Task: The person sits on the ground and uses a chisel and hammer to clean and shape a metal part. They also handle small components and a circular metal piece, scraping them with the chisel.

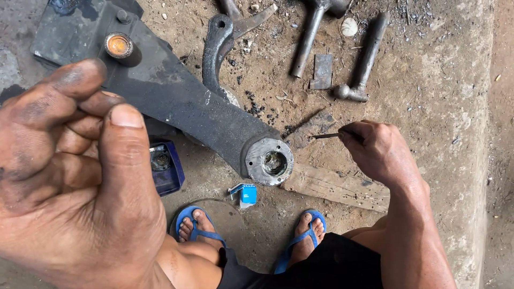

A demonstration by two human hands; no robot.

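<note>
- My left hand (75, 176) is up close to the camera, grimy, fingers curled loosely together with the thumb laid across them, holding nothing that I can see.
- Just past it on the floor sits a small dark blue box (166, 167), tucked under the near edge of the big black steel arm (171, 96).
- That arm runs from far left down to the middle, an orange-capped bush (119, 46) at its far end and a round hub with an open bore (270, 160) at the near end, resting on a wooden plank (334, 187).
- A small blue-and-white carton (243, 194) lies near the hub, between my sandalled feet (201, 227).
- My right hand (377, 152) hovers just right of the hub, fingers pinched tight on a thin dark pin (325, 136) pointing left toward the bore.
- My judgement: keep the pin level, line it up with the bore and steady my wrist.
- Far off lie a curved forged link (217, 48), two hammers (364, 59) and a small flat plate (322, 70).
</note>
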